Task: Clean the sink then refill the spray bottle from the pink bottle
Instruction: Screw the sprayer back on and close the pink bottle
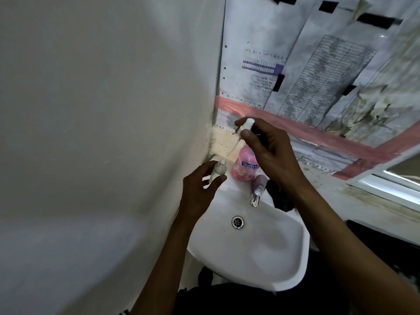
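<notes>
- Head view, the only one you get: your left hand [200, 189] has its fingers wrapped round the little clear spray bottle [59, 171], upright, neck open, over the back left corner of the sink [250, 253].
- Your right hand [272, 151] is pinching the white spray head [87, 126] above it, with the thin dip tube [234, 147] hanging off it, clear of the bottle.
- The pink bottle [245, 165] stands on the sink ledge between your hands, just left of the tap [258, 188]. Nobody's holding it.
- Handling guess: the spray bottle looks like thin plastic and nearly empty, so it's light and tippy. Keep holding it round the body, not the neck, so the mouth stays free.
- The pink one looks fuller and heavier, probably slick if soapy. I'd grab it round the waist at the label, with the whole hand.
- That dip tube is floppy and drippy, so park the spray head somewhere it won't roll into the basin.
- Narrow neck on the small bottle, so pour slowly.
</notes>
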Demonstrator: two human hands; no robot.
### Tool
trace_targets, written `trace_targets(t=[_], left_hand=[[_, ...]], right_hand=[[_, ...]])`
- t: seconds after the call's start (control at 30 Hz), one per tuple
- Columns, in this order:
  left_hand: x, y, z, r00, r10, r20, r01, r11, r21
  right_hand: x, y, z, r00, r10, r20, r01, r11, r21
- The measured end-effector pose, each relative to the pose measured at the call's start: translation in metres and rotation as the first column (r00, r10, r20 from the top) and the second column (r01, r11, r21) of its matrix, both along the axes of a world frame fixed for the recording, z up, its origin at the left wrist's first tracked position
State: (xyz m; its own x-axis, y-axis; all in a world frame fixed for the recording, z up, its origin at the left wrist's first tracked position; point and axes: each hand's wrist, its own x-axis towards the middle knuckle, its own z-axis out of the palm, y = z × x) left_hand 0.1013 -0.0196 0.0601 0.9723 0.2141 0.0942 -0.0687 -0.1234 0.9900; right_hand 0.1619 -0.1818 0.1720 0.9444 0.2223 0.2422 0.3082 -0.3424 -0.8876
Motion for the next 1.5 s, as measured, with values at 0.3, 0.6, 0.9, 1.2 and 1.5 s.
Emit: trace_targets(t=[0.3,0.6,0.9,1.2,1.5], left_hand=[[0.003,0.000,0.004,1.000,-0.028,0.010,0.028,1.000,-0.013],[0.004,-0.001,0.018,0.995,-0.056,0.083,0.049,0.996,0.077],[0.000,-0.008,0.025,0.986,-0.062,0.158,0.038,0.988,0.152],[-0.005,-0.013,0.025,0.975,-0.085,0.208,0.036,0.974,0.226],[-0.004,-0.006,0.016,0.989,-0.018,0.150,-0.004,0.990,0.141]], right_hand=[[-0.010,0.007,-0.012,0.996,0.043,-0.082,-0.050,0.995,-0.085],[-0.018,0.007,-0.024,0.993,0.050,-0.109,-0.066,0.987,-0.144],[-0.024,-0.003,-0.021,0.987,0.051,-0.153,-0.059,0.997,-0.052],[-0.030,-0.003,-0.035,0.989,0.000,-0.151,-0.022,0.989,-0.146],[-0.040,-0.014,-0.040,0.989,0.052,-0.139,-0.050,0.999,0.020]])
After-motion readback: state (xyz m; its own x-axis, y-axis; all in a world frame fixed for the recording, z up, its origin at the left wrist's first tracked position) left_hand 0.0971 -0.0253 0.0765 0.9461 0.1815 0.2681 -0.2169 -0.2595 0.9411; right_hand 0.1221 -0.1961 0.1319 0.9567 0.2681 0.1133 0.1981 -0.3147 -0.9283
